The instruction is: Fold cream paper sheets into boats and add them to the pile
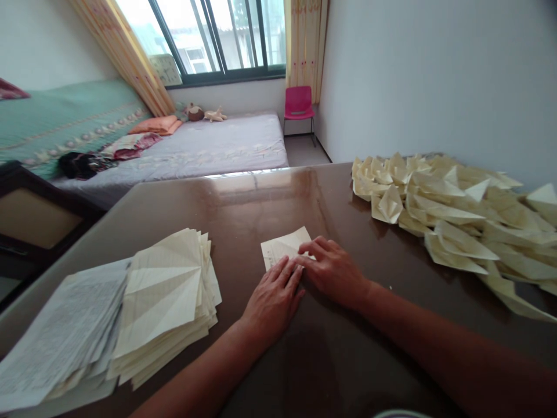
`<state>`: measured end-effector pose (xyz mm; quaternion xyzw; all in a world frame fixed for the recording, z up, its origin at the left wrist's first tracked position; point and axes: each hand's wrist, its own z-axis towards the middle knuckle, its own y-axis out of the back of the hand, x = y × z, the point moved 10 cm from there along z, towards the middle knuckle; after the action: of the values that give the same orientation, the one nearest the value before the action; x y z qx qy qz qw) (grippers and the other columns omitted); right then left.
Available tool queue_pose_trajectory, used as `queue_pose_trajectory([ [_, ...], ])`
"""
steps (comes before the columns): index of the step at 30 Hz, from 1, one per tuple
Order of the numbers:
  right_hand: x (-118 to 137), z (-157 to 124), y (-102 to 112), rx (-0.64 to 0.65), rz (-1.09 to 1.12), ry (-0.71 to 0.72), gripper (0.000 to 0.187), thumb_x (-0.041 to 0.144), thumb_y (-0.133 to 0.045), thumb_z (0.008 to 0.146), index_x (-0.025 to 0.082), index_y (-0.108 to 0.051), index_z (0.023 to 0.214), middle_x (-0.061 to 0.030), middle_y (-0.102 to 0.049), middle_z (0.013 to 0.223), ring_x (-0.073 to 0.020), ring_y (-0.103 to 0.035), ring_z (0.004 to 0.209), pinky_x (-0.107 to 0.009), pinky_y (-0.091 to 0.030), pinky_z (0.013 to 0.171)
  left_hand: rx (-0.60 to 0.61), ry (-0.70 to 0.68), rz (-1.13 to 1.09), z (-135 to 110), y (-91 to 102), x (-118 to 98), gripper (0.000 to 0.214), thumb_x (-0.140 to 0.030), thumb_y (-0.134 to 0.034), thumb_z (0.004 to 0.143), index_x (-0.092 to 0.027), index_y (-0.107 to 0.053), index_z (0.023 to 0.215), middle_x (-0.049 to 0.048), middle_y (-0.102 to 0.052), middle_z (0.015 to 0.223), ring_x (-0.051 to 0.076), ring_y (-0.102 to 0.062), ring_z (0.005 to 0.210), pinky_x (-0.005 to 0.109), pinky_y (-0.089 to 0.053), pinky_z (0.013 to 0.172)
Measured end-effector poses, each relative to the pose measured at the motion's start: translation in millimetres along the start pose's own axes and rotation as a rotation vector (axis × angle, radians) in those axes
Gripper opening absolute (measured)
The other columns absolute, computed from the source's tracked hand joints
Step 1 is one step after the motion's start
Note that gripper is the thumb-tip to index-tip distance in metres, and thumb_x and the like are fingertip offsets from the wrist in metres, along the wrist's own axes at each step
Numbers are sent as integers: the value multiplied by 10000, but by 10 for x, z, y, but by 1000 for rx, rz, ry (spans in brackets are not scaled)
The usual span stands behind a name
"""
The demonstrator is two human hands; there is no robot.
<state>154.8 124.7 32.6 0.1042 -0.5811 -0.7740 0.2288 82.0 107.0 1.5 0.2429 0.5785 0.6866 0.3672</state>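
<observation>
A small folded cream sheet of paper [284, 242] lies flat on the brown table, partly covered by both hands. My left hand [275, 295] rests on its near edge, fingers stretched out flat and close together. From the right, my right hand [334, 271] has its fingers bent around the paper's right corner, thumb side close to the left fingertips. To the left is a stack of creased cream sheets [163, 290], overlapping a pile of printed grey-white sheets [72, 331]. Many folded paper pieces [452, 209] are heaped at the right.
The glossy table [243, 203] has its far edge near a bed [235, 142]. A pink chair [299, 104] stands by the wall beneath a window. A dark wooden piece of furniture [39, 220] is at the left. A pale round rim [402, 414] shows at the near edge.
</observation>
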Motion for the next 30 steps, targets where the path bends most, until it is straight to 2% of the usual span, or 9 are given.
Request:
queue_pose_trajectory([
  [4,197,-89,-79,178,-116,46,280,186,-509,903,155,-607,1163,-102,-645,1058,-240,-524,969,-367,-405,786,-3,-34,1,17,7,4,405,-260,-436,939,-133,-494,1320,109,-506,1388,251,-402,1337,416,-415,1080],
  [7,225,-138,-94,228,-182,32,306,154,-505,889,132,-591,1182,-121,-636,1072,-254,-531,946,-381,-408,729,-6,-47,38,23,13,-2,380,-249,-426,944,-133,-521,1293,122,-526,1366,259,-426,1320,418,-431,1061],
  [11,180,-173,-73,254,-243,-22,263,120,-500,869,127,-630,1098,-130,-631,1044,-265,-537,900,-387,-391,671,-8,-42,103,-13,35,9,358,-257,-448,938,-116,-566,1244,123,-558,1331,280,-474,1278,408,-462,1024],
  [17,152,-178,-45,240,-248,-31,229,118,-491,868,131,-645,1037,-140,-634,1044,-267,-539,910,-392,-367,677,4,-8,214,-74,101,74,327,-234,-434,941,-91,-604,1181,148,-607,1259,266,-549,1194,370,-512,929],
  [21,-11,-163,-76,268,-261,-116,209,70,-485,850,121,-666,943,-149,-654,970,-257,-552,852,-372,-339,640,24,48,276,-80,138,182,272,-226,-453,937,-112,-643,1096,118,-669,1151,244,-619,1069,343,-540,822],
  [24,-80,-115,-74,238,-217,-108,145,148,-528,866,134,-669,897,-145,-666,915,-260,-555,858,-372,-334,671,25,77,286,-74,174,252,240,-225,-444,945,-147,-666,991,91,-696,1057,226,-646,963,335,-538,753],
  [27,-140,-67,-42,170,-162,-114,185,305,-567,873,150,-665,902,-141,-668,930,-272,-546,914,-381,-334,731,17,69,275,-70,205,263,244,-180,-466,927,-193,-631,1106,80,-684,1067,213,-640,934,323,-525,738],
  [30,-145,-37,-27,113,-108,-92,228,338,-561,873,179,-647,1012,-119,-660,1038,-266,-527,994,-391,-331,806,26,22,273,-71,195,233,319,-109,-494,889,-203,-597,1176,84,-673,1094,224,-629,972,329,-518,757],
])
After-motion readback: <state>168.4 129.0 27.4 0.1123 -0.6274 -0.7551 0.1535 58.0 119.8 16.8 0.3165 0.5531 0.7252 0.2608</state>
